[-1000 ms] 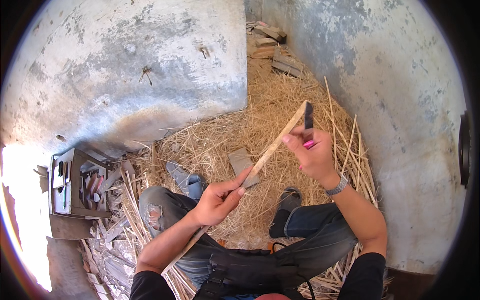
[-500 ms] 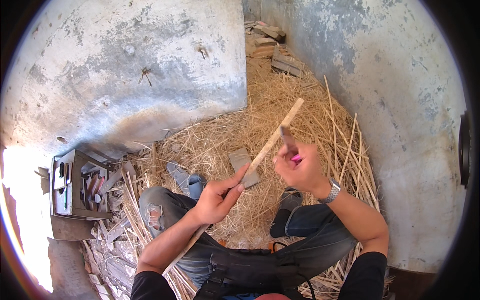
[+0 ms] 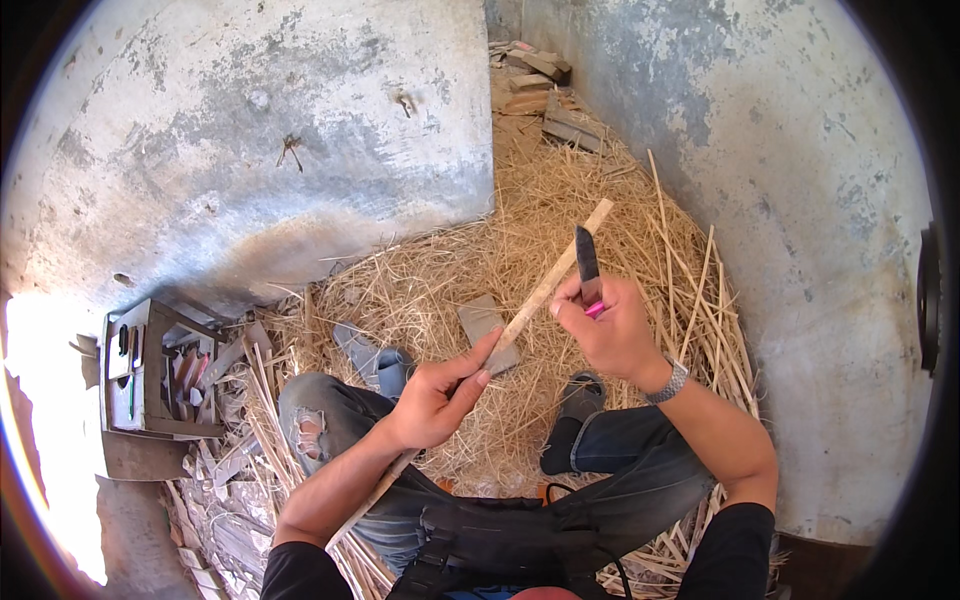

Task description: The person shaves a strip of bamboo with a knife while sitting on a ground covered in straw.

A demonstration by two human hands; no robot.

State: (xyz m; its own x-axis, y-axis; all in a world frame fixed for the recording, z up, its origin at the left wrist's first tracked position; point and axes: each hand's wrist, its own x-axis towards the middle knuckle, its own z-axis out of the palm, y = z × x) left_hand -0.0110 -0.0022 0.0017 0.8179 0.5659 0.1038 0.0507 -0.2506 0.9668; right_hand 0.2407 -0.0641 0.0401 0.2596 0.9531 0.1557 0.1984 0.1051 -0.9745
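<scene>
A long pale strip of wood or split bamboo [image 3: 550,284] slants from my lap up to the far right. My left hand [image 3: 437,400] is closed round its middle, thumb and forefinger pinching it, and the lower part runs back under my left forearm. In my right hand [image 3: 610,325] is a knife [image 3: 587,258] with a dark blade pointing away from me. A bit of its pink handle shows between the fingers. The blade's tip lies beside the strip near its far end; whether they touch I cannot tell.
Straw-like shavings [image 3: 560,190] cover the floor round my feet. More long strips [image 3: 700,310] lie along the right wall. A small wooden cabinet [image 3: 150,370] with odds and ends stands at the left. Bricks [image 3: 535,70] are piled at the back, and a flat block [image 3: 482,318] lies below the strip.
My right hand has shifted slightly right and nearer to me, and the knife has turned more upright. The strip's far end has moved a little to the right. My left hand keeps its hold.
</scene>
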